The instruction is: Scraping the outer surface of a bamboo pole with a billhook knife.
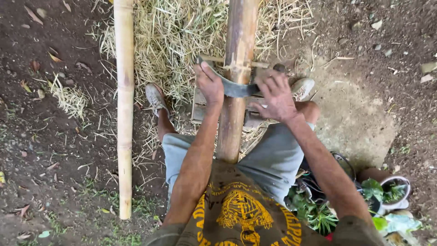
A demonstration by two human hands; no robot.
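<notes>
Head view: both hands, left (210, 84) and right (274, 95), clench a curved blade (234, 88) across stiff, heavy-looking bamboo (236, 68); grip blade ends.

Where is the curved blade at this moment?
In the head view, the curved blade lies across the upright bamboo pole near the centre, held between the left hand and the right hand, above a straw pile.

Brown bamboo pole (236, 68); dark grey blade (234, 89); pale yellow pole (124, 105)
</notes>
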